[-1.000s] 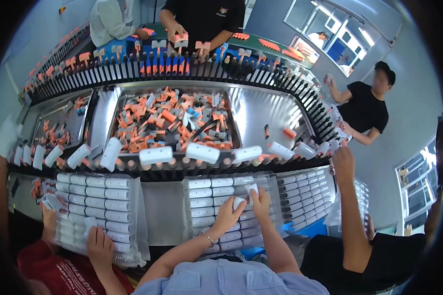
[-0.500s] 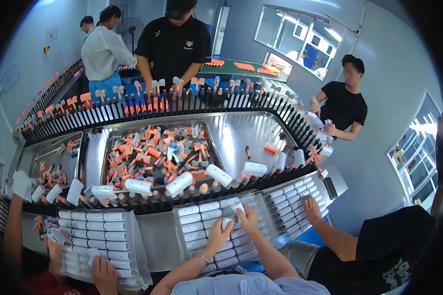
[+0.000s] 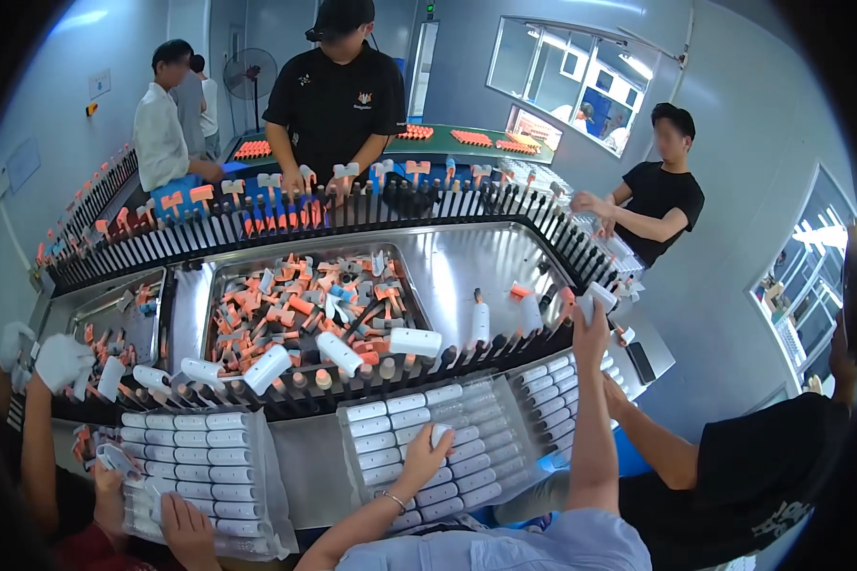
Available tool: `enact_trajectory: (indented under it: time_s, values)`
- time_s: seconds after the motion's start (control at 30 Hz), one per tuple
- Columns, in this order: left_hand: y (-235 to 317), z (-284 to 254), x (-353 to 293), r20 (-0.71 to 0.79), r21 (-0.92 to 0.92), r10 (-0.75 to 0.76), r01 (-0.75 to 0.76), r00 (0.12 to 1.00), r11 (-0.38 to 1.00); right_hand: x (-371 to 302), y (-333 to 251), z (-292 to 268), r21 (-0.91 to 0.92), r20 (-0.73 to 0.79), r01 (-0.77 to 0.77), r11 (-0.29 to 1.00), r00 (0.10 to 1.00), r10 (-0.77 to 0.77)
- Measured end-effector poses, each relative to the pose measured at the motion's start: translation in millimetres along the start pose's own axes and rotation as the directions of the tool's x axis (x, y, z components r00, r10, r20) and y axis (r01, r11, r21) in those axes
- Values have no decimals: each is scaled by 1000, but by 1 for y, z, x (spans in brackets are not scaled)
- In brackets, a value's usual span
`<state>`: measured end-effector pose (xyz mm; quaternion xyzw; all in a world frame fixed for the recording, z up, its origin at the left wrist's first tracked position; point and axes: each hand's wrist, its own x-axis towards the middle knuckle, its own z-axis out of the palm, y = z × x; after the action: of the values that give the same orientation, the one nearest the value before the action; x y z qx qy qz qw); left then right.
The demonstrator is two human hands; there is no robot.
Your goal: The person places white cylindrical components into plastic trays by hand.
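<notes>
My left hand [image 3: 425, 459], with a bracelet at its wrist, is closed on a small white plastic shell [image 3: 440, 436] above the middle tray. That clear plastic tray [image 3: 521, 447] holds rows of white shells [image 3: 376, 443]. Reaching up to the right end of the peg conveyor, my right hand [image 3: 590, 331] has its fingers closed around another white shell [image 3: 597, 298]. Whether this shell is on a peg is hidden by the hand. Several white shells, such as one at the near row [image 3: 416, 343], sit on the conveyor pegs [image 3: 362, 383].
Inside the conveyor loop, a metal tray [image 3: 411, 276] holds a heap of orange and grey parts [image 3: 300, 305]. Co-workers' trays of shells [image 3: 195, 471] flank mine. At right, a co-worker's arm [image 3: 652, 443] lies close to my right forearm. Other people stand across the line.
My right hand has left the middle tray and moved up and right to a shell at the conveyor. My left hand stays over the tray with its shell. The conveyor's shells have shifted.
</notes>
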<state>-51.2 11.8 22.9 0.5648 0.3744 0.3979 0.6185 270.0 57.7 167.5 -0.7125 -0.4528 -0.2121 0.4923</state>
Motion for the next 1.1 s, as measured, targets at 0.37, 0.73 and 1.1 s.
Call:
enact_trajectory:
  time_s: [0.37, 0.73, 1.1]
  values:
    - [-5, -6, -3, -27, -18, -31, 31, 999, 999, 46, -69, 45, -297, 834, 63, 953, 504, 226]
    - [1, -2, 8, -12, -69, -50, 49, 999, 996, -3, -101, 80, -75, 785, 9, 997, 617, 53]
    - [0, -6, -1, -4, -123, -95, 93, 996, 988, -118, -139, 68, 452, 342, 16, 892, 920, -190]
